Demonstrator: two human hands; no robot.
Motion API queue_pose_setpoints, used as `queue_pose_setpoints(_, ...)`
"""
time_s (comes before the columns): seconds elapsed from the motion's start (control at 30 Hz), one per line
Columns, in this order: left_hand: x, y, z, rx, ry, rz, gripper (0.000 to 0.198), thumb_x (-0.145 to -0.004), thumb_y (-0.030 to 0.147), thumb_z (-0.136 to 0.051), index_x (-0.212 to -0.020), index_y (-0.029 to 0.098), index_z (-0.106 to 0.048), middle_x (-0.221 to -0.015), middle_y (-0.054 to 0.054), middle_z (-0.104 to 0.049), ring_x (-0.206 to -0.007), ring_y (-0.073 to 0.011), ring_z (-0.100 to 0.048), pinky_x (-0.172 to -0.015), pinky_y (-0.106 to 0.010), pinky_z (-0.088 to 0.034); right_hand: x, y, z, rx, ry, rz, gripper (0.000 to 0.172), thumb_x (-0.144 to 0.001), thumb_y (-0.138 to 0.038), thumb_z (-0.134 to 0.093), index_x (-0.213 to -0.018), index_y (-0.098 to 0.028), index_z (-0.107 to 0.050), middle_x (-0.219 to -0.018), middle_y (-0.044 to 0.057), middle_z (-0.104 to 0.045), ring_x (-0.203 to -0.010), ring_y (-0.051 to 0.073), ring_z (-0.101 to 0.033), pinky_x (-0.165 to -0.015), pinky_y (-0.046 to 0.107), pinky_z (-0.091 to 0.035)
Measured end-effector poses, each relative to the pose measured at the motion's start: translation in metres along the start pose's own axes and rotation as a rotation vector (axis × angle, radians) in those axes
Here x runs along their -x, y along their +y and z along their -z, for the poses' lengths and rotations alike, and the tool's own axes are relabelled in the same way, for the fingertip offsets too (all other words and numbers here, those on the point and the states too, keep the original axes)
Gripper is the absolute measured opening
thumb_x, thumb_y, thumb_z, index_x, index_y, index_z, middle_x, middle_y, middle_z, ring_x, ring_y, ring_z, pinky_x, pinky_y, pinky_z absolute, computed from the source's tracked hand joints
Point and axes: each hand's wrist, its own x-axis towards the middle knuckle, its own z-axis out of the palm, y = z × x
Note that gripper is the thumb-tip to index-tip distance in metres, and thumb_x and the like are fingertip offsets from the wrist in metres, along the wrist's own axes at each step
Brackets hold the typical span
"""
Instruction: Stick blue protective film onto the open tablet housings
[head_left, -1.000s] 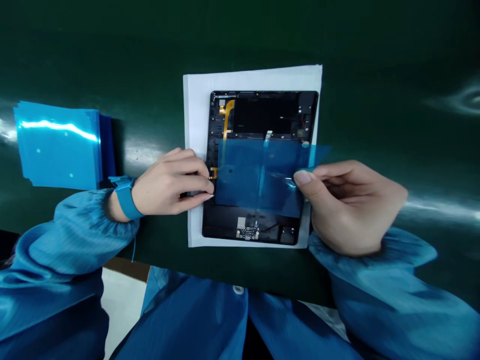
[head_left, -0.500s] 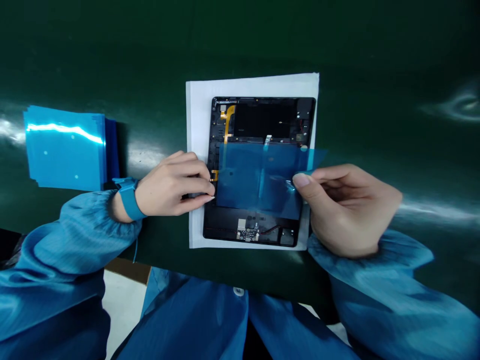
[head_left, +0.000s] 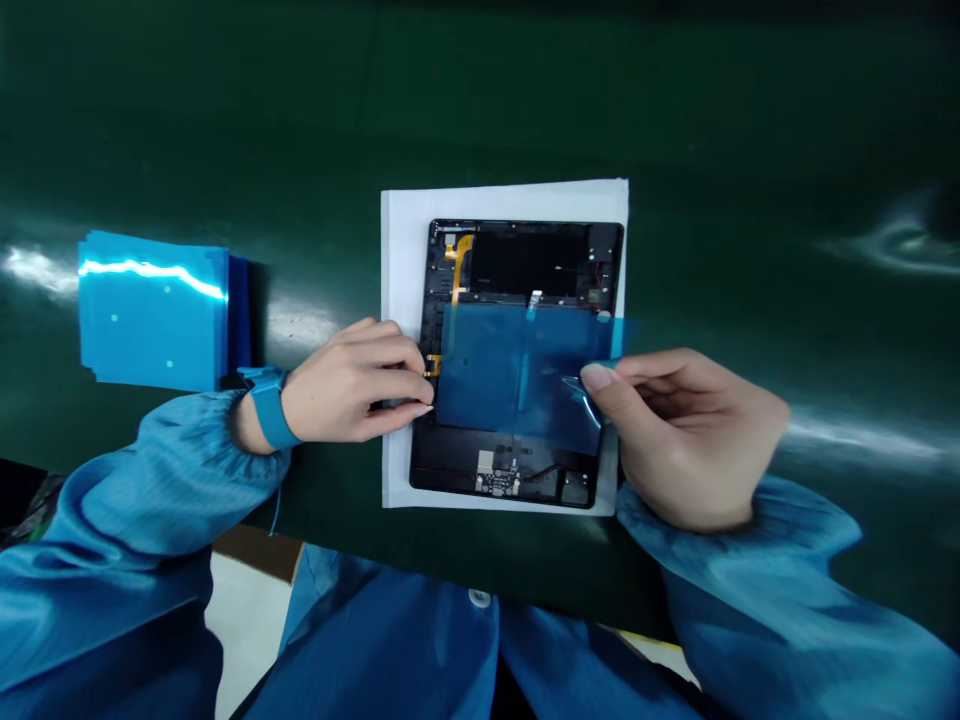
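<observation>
An opened black tablet [head_left: 465,450] lies with its inner parts showing: an orange ribbon cable, a small circuit board and a dark battery area. Across its middle is a sheet of clear blue film [head_left: 487,370], its right side lifted and creased. My right hand [head_left: 690,440] pinches the film's right edge between thumb and forefinger. At the tablet's left edge, my left hand [head_left: 360,385] has its fingers curled and thumb and fingertip nearly together, close to the film's left side. Whether they grip the film or the tablet's rim cannot be made out.
Under the tablet is a white pad [head_left: 401,250] on a glossy dark green table [head_left: 495,90]. A stack of blue film sheets [head_left: 150,320] lies at the left, beyond my left sleeve. A blue wrist strap [head_left: 274,410] is around my left wrist.
The view has shifted slightly, so the table items sit lower in the picture. My right hand still pinches the film, whose raised right side has a changed crease. My left hand stays at the tablet's edge.
</observation>
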Motion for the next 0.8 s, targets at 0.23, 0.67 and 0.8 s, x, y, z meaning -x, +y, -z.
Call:
queue_pose_setpoints(0.23,0.0013,-0.0002,-0.0003,0.014,-0.016,0.024,0.014,-0.096,0.028,-0.063,-0.092,0.023,-0.075,-0.091,-0.004,-0.072,-0.085,-0.0171,-0.063,-0.077,-0.032,-0.048,-0.0016,-0.0020,-0.0004,0.010,-0.023,-0.012,0.012,-0.072,-0.025,-0.085,-0.076,-0.021,-0.074,-0.063,0.000,-0.072,-0.051,0.015,-0.064,-0.047,0.026,-0.052)
queue_pose_setpoints(0.67,0.0030,-0.0014,-0.0002,-0.008,0.006,-0.011,0.011,-0.095,0.025,-0.065,-0.094,0.021,-0.075,-0.092,-0.006,-0.072,-0.085,-0.0173,-0.064,-0.073,-0.033,-0.050,-0.0037,-0.0016,-0.0023,0.020,-0.057,-0.026,0.011,-0.075,-0.028,-0.083,-0.078,-0.025,-0.074,-0.064,-0.003,-0.071,-0.053,0.014,-0.064,-0.049,0.025,-0.054)
queue_pose_setpoints(0.8,0.0026,-0.0017,0.0008,-0.019,0.012,-0.007,0.012,-0.096,0.028,-0.065,-0.096,0.021,-0.074,-0.090,-0.006,-0.073,-0.083,-0.0165,-0.064,-0.072,-0.032,-0.051,-0.0048,-0.0013,-0.0031,-0.042,-0.076,-0.043,0.013,-0.075,-0.028,-0.084,-0.081,-0.025,-0.074,-0.066,-0.003,-0.071,-0.055,0.014,-0.065,-0.052,0.026,-0.055)
